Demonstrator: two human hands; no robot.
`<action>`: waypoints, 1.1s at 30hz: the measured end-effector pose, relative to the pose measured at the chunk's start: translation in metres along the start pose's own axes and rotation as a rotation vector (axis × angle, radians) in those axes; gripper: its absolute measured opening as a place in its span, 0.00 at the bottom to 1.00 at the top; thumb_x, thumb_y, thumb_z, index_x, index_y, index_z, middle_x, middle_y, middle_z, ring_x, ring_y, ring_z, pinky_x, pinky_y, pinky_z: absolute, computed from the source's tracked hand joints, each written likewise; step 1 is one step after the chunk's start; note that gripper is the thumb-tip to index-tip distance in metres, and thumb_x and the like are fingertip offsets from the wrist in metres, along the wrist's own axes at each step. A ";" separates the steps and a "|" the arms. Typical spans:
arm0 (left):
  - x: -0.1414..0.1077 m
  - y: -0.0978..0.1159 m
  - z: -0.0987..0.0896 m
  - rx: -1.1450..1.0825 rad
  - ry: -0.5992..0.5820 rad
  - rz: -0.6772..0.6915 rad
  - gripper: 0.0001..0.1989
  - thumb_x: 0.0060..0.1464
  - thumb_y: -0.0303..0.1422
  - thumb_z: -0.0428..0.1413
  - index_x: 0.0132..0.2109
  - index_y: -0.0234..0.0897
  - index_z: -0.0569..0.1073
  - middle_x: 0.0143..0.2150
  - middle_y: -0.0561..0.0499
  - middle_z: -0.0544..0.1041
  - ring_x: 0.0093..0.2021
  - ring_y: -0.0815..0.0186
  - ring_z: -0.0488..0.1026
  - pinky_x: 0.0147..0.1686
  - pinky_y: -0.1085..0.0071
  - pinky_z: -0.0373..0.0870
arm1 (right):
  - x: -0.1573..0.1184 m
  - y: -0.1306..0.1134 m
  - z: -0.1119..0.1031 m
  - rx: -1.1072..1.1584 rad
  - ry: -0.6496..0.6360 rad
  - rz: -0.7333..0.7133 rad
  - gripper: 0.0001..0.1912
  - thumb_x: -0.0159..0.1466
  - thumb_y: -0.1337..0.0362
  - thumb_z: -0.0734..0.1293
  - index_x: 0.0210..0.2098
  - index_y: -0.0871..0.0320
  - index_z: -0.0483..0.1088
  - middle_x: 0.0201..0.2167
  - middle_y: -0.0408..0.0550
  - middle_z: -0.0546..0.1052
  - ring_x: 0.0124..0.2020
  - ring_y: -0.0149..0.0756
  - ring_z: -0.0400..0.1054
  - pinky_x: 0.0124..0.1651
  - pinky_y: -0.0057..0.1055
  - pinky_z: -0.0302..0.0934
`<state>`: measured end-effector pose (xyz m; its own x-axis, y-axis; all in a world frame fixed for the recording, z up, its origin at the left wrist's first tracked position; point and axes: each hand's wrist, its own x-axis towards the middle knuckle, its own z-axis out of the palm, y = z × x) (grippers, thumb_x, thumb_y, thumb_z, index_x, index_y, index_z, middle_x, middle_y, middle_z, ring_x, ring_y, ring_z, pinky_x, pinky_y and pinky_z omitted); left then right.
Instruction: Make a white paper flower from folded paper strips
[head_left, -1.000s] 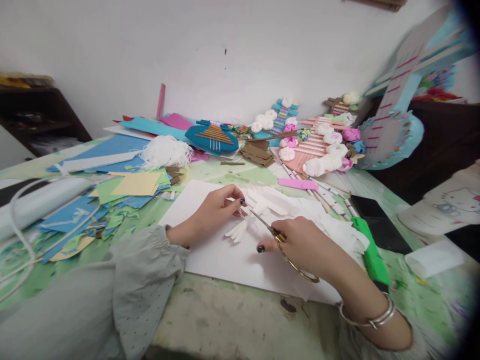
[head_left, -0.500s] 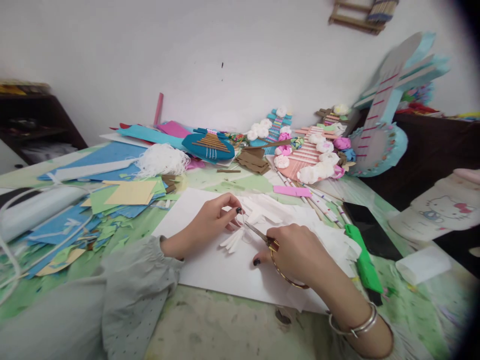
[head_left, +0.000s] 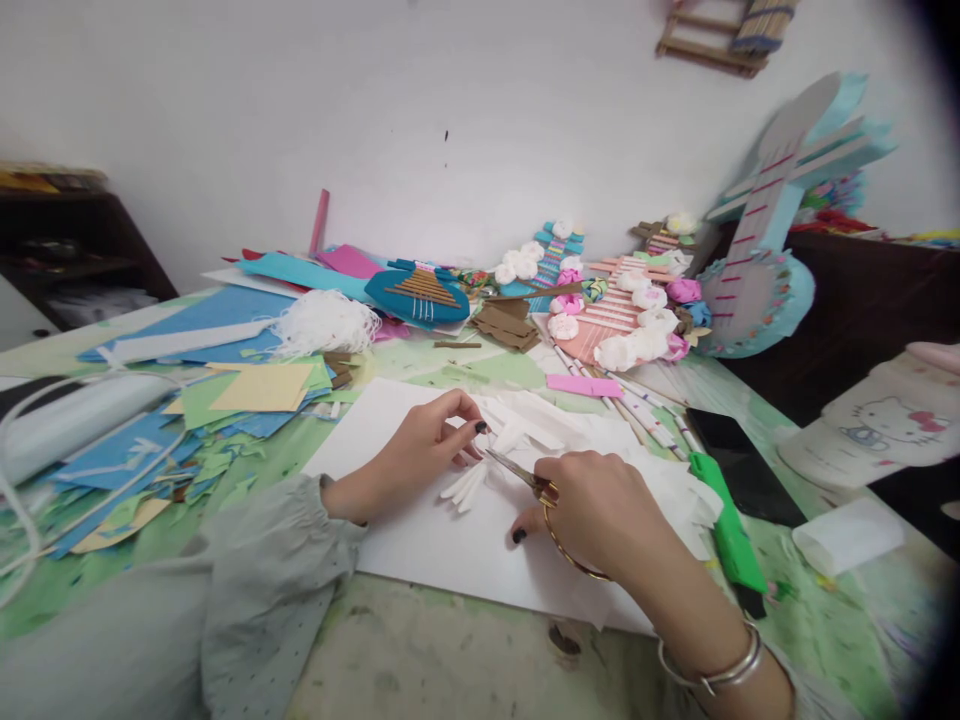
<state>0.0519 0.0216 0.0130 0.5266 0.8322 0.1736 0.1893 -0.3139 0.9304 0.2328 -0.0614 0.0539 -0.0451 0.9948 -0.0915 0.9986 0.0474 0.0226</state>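
Observation:
My right hand is wrapped round the gold handles of the scissors, whose blades point left toward my other hand. Thumb and fingertips of my left hand pinch a thin white string close to the blade tips. Just beneath lies a small bundle of folded white paper, fanned out toward the lower left. It rests on a large white sheet. More white paper pieces lie on the sheet behind and to the right.
Blue, green and yellow paper scraps and a heap of white string are at left. A green object, a black phone and a white cup stand or lie at right. Paper instruments line the back.
The scissors' tips have shifted slightly left, nearer my left fingertips. My left hand keeps its pinch, and the view has tilted up very slightly.

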 end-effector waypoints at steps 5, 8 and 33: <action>-0.001 0.000 0.000 0.007 0.008 0.004 0.10 0.56 0.40 0.49 0.39 0.37 0.66 0.39 0.49 0.73 0.32 0.67 0.76 0.27 0.73 0.75 | 0.001 -0.001 0.000 0.016 -0.014 0.025 0.23 0.51 0.40 0.66 0.29 0.55 0.72 0.26 0.51 0.74 0.29 0.42 0.68 0.25 0.28 0.48; -0.001 0.001 0.000 0.001 0.006 0.010 0.10 0.56 0.40 0.50 0.39 0.37 0.66 0.39 0.49 0.72 0.32 0.68 0.76 0.27 0.73 0.75 | 0.002 -0.001 0.000 0.025 -0.015 0.029 0.24 0.51 0.40 0.65 0.28 0.55 0.72 0.25 0.52 0.74 0.29 0.42 0.68 0.25 0.28 0.48; -0.001 0.008 -0.019 0.647 0.258 0.347 0.07 0.50 0.25 0.51 0.38 0.36 0.67 0.39 0.46 0.73 0.42 0.62 0.70 0.41 0.64 0.70 | 0.019 0.027 0.007 0.003 0.120 0.170 0.24 0.61 0.44 0.57 0.36 0.58 0.71 0.31 0.57 0.76 0.35 0.49 0.70 0.32 0.34 0.55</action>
<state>0.0370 0.0275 0.0262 0.4492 0.6931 0.5638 0.5368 -0.7138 0.4498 0.2594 -0.0419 0.0461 0.1214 0.9921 0.0327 0.9922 -0.1223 0.0249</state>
